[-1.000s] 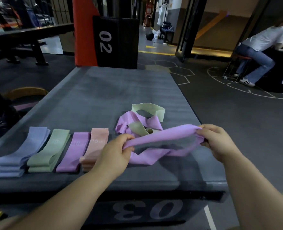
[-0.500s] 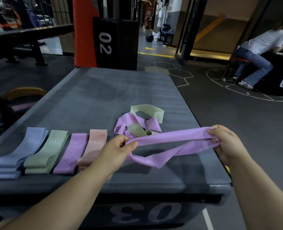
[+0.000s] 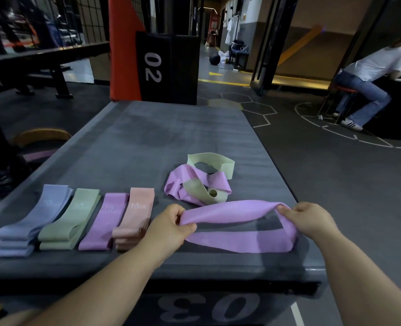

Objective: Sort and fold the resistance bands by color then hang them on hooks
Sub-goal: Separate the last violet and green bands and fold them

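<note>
The left hand [image 3: 171, 225] pinches one end of a purple band [image 3: 237, 212]. The right hand [image 3: 310, 221] is curled round the other end, its fingertips hidden by the fold. The loop spans the near right of the table [image 3: 147, 137]; whether its lower strand touches is unclear. The tangle [image 3: 190, 182] behind hides its band count.

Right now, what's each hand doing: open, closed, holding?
Left hand: closed, pinching one end of the purple band.
Right hand: closed, gripping the same band's other end.
</note>
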Action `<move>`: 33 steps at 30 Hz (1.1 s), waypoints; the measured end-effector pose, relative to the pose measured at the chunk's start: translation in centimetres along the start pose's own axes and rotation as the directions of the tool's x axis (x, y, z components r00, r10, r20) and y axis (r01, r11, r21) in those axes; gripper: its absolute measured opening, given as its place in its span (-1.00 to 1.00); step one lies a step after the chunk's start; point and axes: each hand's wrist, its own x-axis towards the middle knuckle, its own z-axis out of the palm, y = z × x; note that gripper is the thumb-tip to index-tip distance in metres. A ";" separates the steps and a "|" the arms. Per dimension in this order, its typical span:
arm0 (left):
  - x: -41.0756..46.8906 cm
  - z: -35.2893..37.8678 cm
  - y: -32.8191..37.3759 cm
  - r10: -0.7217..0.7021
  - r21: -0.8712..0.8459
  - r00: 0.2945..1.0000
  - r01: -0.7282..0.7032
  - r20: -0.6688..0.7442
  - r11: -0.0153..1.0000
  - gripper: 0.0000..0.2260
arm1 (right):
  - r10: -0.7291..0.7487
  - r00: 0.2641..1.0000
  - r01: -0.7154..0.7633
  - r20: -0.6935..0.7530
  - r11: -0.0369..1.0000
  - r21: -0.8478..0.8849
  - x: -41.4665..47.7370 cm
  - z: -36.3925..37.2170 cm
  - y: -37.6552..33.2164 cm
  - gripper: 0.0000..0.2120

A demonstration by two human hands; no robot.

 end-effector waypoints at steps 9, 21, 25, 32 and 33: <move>-0.4 -0.5 0.4 -0.055 0.100 0.986 0.040 0.154 0.994 -0.80 | -0.096 0.934 -0.085 0.343 0.875 0.476 -0.1 -0.2 1.3 -0.65; -0.6 -0.9 -0.3 0.127 0.506 0.992 -0.109 -0.001 0.855 -0.88 | -0.115 0.942 0.035 0.316 0.968 0.250 0.8 -0.9 3.0 -0.65; -0.6 -0.7 -0.4 0.142 0.493 0.990 -0.115 -0.017 0.862 -0.88 | -0.058 0.985 0.024 0.161 0.979 0.204 1.2 -0.5 3.1 -0.85; -0.6 -0.2 -0.4 0.126 0.370 0.988 -0.084 -0.089 0.925 -0.89 | 0.016 0.992 0.024 -0.124 0.950 0.312 1.4 -1.0 2.9 -0.93; -0.5 -0.2 -0.4 0.113 0.344 0.988 -0.072 -0.102 0.936 -0.89 | 0.034 0.990 0.013 -0.140 0.947 0.322 1.4 -1.1 3.1 -0.93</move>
